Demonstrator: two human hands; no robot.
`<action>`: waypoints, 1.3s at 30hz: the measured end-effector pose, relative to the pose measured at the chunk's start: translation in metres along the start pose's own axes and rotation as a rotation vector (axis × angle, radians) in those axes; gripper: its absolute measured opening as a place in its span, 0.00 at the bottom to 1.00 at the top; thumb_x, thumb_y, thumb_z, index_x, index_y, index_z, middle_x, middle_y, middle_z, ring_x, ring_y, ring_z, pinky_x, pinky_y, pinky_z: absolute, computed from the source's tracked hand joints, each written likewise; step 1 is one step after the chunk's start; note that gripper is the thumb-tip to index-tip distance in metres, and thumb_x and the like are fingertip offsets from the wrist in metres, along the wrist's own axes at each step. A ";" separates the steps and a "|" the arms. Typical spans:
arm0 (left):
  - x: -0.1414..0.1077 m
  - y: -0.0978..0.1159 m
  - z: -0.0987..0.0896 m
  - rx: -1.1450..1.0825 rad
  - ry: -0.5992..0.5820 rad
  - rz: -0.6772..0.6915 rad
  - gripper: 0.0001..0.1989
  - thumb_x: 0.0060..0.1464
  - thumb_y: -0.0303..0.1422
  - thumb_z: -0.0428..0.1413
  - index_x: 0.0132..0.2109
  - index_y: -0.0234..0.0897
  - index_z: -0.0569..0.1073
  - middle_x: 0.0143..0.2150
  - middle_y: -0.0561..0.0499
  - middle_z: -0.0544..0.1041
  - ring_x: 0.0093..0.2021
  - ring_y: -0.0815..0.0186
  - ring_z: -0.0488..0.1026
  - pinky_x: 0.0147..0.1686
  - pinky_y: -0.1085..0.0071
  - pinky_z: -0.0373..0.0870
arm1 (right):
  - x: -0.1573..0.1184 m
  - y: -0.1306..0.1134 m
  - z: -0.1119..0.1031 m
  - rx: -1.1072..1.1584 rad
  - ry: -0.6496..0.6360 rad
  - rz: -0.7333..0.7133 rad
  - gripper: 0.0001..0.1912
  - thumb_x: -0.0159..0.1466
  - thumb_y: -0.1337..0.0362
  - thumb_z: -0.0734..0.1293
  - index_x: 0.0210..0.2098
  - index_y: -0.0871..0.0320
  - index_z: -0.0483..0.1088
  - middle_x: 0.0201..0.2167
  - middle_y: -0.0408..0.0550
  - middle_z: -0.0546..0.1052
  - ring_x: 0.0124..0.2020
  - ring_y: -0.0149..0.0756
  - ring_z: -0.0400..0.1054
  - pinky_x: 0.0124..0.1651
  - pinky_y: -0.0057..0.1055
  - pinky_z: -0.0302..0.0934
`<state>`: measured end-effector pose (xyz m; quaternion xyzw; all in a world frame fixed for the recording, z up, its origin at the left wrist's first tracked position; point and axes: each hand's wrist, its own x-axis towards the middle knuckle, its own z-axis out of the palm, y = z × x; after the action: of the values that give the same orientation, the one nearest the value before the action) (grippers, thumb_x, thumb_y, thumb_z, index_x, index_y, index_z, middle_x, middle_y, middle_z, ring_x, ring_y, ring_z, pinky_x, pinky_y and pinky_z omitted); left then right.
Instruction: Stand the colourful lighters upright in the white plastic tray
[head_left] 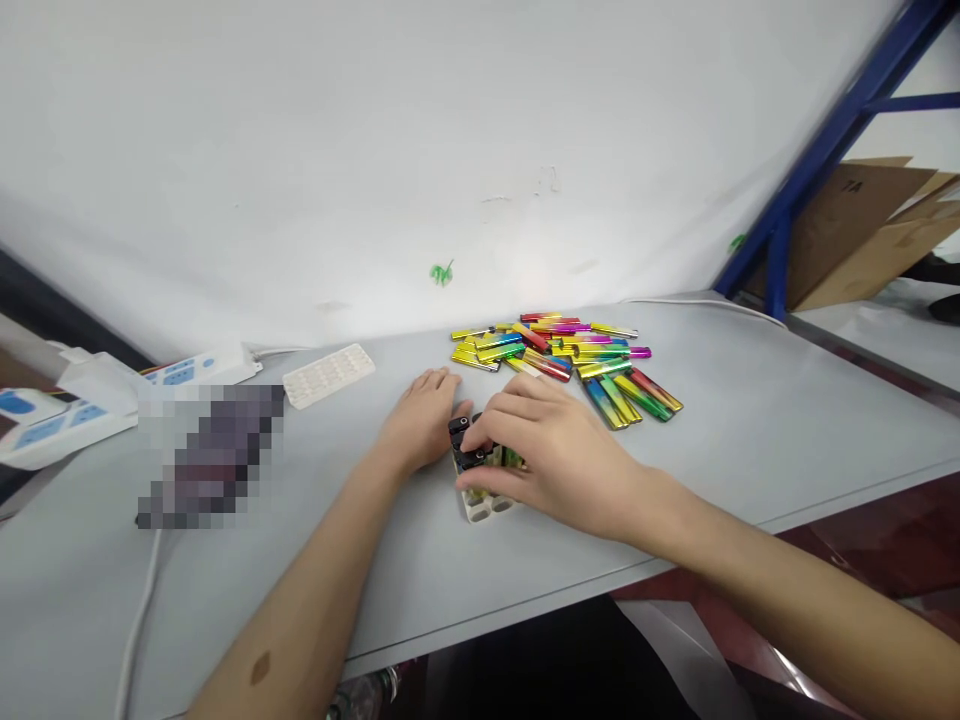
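A pale tray with rounded holes (pixel 480 513) lies near the middle of the table, with black-topped lighters (pixel 459 426) standing in it. My right hand (pixel 559 455) reaches over the tray, thumb and fingers closed around a black lighter top (pixel 472 459). Beside the tray's left edge rests my left hand (pixel 426 420), its fingers together and pointing away; its thumb is partly behind the lighters, and what it may hold is hidden. Shiny multicoloured lighters (pixel 592 350) are heaped behind my right hand. That hand and the lighters hide much of the tray.
An empty pale tray (pixel 330 375) lies at the back left. Power strips (pixel 180 372) and a pixelated dark object (pixel 217 455) with a white cable (pixel 142 610) are at the left. A white wall (pixel 375 180) rises behind the table (pixel 787 430). Cardboard boxes (pixel 855 225) stand beyond a blue frame (pixel 780 250).
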<state>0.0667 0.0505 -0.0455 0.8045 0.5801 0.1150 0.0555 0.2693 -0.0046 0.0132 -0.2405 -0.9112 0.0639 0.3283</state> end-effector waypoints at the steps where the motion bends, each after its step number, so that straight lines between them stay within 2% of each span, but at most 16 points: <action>1: -0.001 0.002 -0.002 0.014 -0.033 -0.005 0.26 0.58 0.34 0.51 0.62 0.30 0.65 0.68 0.33 0.64 0.69 0.49 0.59 0.68 0.53 0.54 | -0.001 0.000 0.003 -0.030 0.012 -0.014 0.11 0.62 0.55 0.74 0.37 0.56 0.76 0.34 0.47 0.79 0.39 0.41 0.66 0.42 0.38 0.60; 4: -0.002 0.007 -0.007 0.021 -0.069 -0.018 0.27 0.58 0.33 0.51 0.63 0.30 0.63 0.70 0.33 0.61 0.71 0.49 0.56 0.68 0.53 0.53 | -0.005 -0.001 0.008 -0.063 0.075 -0.051 0.12 0.63 0.54 0.73 0.37 0.57 0.77 0.35 0.49 0.78 0.38 0.41 0.65 0.42 0.38 0.60; 10: -0.002 0.009 -0.012 -0.005 -0.084 -0.013 0.24 0.54 0.31 0.54 0.58 0.32 0.65 0.66 0.33 0.64 0.67 0.48 0.61 0.65 0.52 0.58 | -0.010 -0.001 0.015 -0.086 0.104 -0.074 0.12 0.63 0.54 0.73 0.36 0.58 0.78 0.35 0.49 0.78 0.37 0.40 0.64 0.41 0.37 0.60; 14: -0.002 0.008 -0.010 -0.012 -0.056 -0.002 0.20 0.57 0.33 0.53 0.57 0.35 0.66 0.63 0.36 0.68 0.64 0.49 0.64 0.63 0.52 0.60 | -0.008 0.003 0.009 -0.107 0.130 -0.100 0.15 0.64 0.52 0.72 0.39 0.59 0.78 0.36 0.50 0.78 0.38 0.41 0.65 0.44 0.39 0.60; 17: 0.001 0.008 -0.006 0.014 -0.057 -0.022 0.16 0.62 0.35 0.49 0.55 0.35 0.68 0.62 0.36 0.69 0.64 0.49 0.65 0.63 0.52 0.60 | 0.003 0.020 -0.004 -0.137 0.206 -0.029 0.11 0.68 0.57 0.67 0.35 0.58 0.75 0.33 0.49 0.78 0.37 0.40 0.66 0.46 0.39 0.60; 20: 0.004 0.006 -0.002 0.050 -0.068 -0.060 0.20 0.66 0.38 0.44 0.58 0.31 0.67 0.67 0.33 0.64 0.68 0.48 0.60 0.66 0.52 0.58 | 0.011 0.056 -0.011 -0.202 0.230 0.148 0.12 0.71 0.63 0.62 0.32 0.57 0.73 0.31 0.48 0.78 0.36 0.39 0.66 0.43 0.37 0.60; 23: 0.006 0.004 0.001 0.069 -0.077 -0.077 0.23 0.67 0.39 0.43 0.62 0.30 0.65 0.71 0.33 0.59 0.71 0.48 0.56 0.68 0.54 0.55 | 0.007 0.095 -0.007 -0.336 0.048 0.342 0.13 0.69 0.59 0.63 0.30 0.57 0.73 0.34 0.51 0.79 0.40 0.43 0.68 0.46 0.40 0.60; 26: 0.007 0.002 0.002 0.069 -0.074 -0.084 0.24 0.67 0.40 0.43 0.63 0.31 0.64 0.71 0.35 0.60 0.71 0.50 0.56 0.69 0.55 0.54 | -0.003 0.117 0.002 -0.432 -0.136 0.501 0.13 0.67 0.55 0.66 0.32 0.57 0.73 0.34 0.52 0.79 0.42 0.48 0.69 0.44 0.40 0.60; 29: 0.007 0.001 0.002 0.073 -0.075 -0.081 0.25 0.67 0.40 0.43 0.64 0.30 0.64 0.70 0.35 0.61 0.71 0.50 0.56 0.70 0.54 0.53 | -0.007 0.116 0.006 -0.497 -0.279 0.597 0.16 0.64 0.50 0.68 0.35 0.58 0.74 0.37 0.56 0.79 0.43 0.52 0.71 0.42 0.41 0.60; 33: 0.008 0.001 0.002 0.077 -0.091 -0.090 0.26 0.67 0.40 0.42 0.65 0.29 0.63 0.71 0.35 0.60 0.72 0.49 0.54 0.70 0.53 0.53 | -0.005 0.104 0.005 -0.534 -0.330 0.615 0.14 0.66 0.54 0.66 0.34 0.59 0.74 0.40 0.61 0.79 0.45 0.55 0.72 0.45 0.43 0.60; 36: 0.008 0.000 0.002 0.081 -0.098 -0.098 0.27 0.67 0.41 0.42 0.66 0.29 0.62 0.72 0.35 0.58 0.72 0.49 0.53 0.70 0.54 0.52 | -0.006 0.104 0.003 -0.469 -0.248 0.647 0.09 0.63 0.59 0.67 0.33 0.59 0.72 0.40 0.60 0.78 0.46 0.54 0.71 0.45 0.42 0.61; 39: 0.008 -0.001 0.003 0.086 -0.095 -0.097 0.28 0.67 0.42 0.42 0.66 0.29 0.63 0.72 0.35 0.58 0.73 0.49 0.53 0.70 0.54 0.53 | -0.007 0.108 0.000 -0.281 0.009 0.698 0.08 0.59 0.61 0.69 0.35 0.57 0.68 0.40 0.56 0.78 0.46 0.50 0.71 0.43 0.40 0.62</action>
<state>0.0690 0.0585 -0.0476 0.7817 0.6194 0.0488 0.0541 0.3174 0.0867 -0.0205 -0.5796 -0.7728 0.0453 0.2546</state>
